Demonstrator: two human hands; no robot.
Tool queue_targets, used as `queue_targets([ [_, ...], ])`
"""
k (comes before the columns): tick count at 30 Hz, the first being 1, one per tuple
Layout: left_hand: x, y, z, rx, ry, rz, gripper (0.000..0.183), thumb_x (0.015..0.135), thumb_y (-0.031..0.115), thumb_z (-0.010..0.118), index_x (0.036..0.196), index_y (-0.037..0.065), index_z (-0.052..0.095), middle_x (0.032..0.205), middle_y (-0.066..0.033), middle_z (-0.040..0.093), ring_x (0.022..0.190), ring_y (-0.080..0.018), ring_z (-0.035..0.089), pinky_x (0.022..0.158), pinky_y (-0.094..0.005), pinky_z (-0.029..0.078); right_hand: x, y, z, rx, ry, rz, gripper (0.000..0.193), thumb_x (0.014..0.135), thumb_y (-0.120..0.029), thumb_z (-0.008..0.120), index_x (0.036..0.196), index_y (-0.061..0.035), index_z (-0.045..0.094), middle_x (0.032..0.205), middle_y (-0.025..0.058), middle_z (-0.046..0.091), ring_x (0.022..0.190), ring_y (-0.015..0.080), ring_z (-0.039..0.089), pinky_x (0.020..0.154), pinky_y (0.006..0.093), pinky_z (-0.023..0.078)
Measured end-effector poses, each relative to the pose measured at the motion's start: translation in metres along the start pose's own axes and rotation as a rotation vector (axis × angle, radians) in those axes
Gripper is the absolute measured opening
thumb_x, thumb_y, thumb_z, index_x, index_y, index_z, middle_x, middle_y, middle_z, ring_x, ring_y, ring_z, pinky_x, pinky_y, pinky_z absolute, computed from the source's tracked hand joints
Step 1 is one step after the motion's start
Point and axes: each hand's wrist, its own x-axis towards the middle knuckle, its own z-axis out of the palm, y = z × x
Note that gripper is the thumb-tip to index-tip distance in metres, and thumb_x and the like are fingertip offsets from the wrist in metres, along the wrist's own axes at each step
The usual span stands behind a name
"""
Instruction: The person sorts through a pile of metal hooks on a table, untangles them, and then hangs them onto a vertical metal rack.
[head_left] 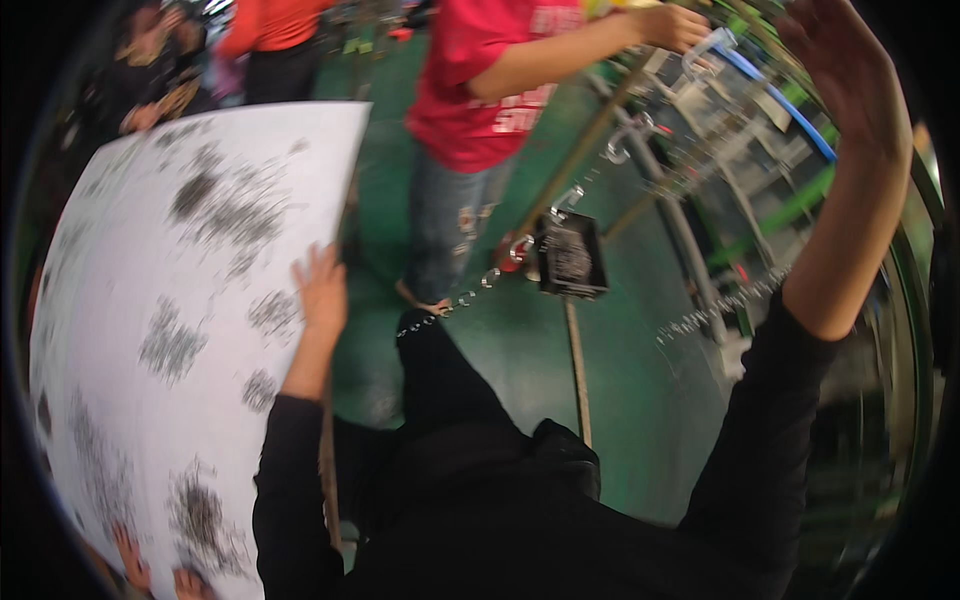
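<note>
My left hand lies with its fingers spread at the right edge of a white tabletop, beside small dark pieces. Loose piles of these dark pieces are scattered over the white surface, too blurred to name. My right hand is raised at the upper right, near a metal frame. Motion smears it and the picture's rim cuts off its fingers, so its grip cannot be made out.
A person in a red shirt stands ahead, an arm reaching right toward a green and grey frame. A black bin holds dark pieces. Shiny ring shapes run diagonally. Another person's hands touch the table's near left; more people are behind.
</note>
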Motion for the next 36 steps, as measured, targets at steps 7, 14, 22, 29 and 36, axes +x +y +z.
queue_targets([
  [7, -0.009, -0.010, 0.012, 0.073, 0.014, 0.094, 0.034, 0.072, -0.001, 0.059, 0.106, 0.002, 0.056, 0.148, -0.0062, 0.025, 0.140, -0.0295, 0.014, 0.111, -0.0551, 0.013, -0.007, -0.047, -0.089, -0.262, 0.187, 0.163, 0.008, 0.089, -0.020, 0.059, 0.090, -0.0121, 0.059, 0.073, -0.0061, 0.057, 0.063, 0.0026, 0.053, 0.053, 0.0208, 0.043],
  [14, -0.009, -0.022, 0.013, 0.033, -0.008, 0.072, 0.031, 0.070, -0.004, 0.061, 0.101, 0.002, 0.059, 0.149, -0.0056, 0.023, 0.140, -0.0280, 0.015, 0.111, -0.0534, 0.016, -0.049, -0.042, -0.169, -0.325, 0.316, 0.354, 0.009, 0.090, -0.019, 0.058, 0.087, -0.0102, 0.060, 0.069, -0.0043, 0.056, 0.060, 0.0041, 0.052, 0.052, 0.0211, 0.039],
  [22, -0.007, -0.016, 0.014, 0.027, -0.031, 0.087, 0.017, 0.082, 0.000, 0.047, 0.096, 0.002, 0.058, 0.149, -0.0064, 0.024, 0.140, -0.0291, 0.015, 0.110, -0.0549, 0.016, -0.104, -0.046, -0.257, -0.695, 0.603, 0.530, 0.023, 0.084, -0.034, 0.067, 0.101, -0.0189, 0.065, 0.083, -0.0130, 0.055, 0.075, 0.0004, 0.047, 0.066, 0.0216, 0.034],
  [29, -0.007, -0.023, 0.023, 0.025, 0.036, 0.056, 0.027, 0.085, 0.002, 0.043, 0.110, 0.003, 0.055, 0.149, -0.0103, 0.024, 0.141, -0.0291, 0.012, 0.111, -0.0545, 0.012, -0.130, -0.056, -0.311, -0.811, 0.783, 0.627, 0.019, 0.080, -0.035, 0.071, 0.092, -0.0201, 0.068, 0.077, -0.0126, 0.054, 0.071, 0.0023, 0.044, 0.068, 0.0251, 0.029],
  [36, -0.007, -0.034, 0.034, 0.087, 0.048, 0.095, 0.023, 0.087, 0.004, 0.042, 0.105, 0.003, 0.056, 0.149, -0.0123, 0.024, 0.141, -0.0300, 0.012, 0.111, -0.0545, 0.010, -0.129, -0.054, -0.354, -0.884, 0.858, 0.642, 0.021, 0.077, -0.031, 0.073, 0.091, -0.0159, 0.071, 0.071, -0.0098, 0.053, 0.070, 0.0029, 0.045, 0.057, 0.0228, 0.029],
])
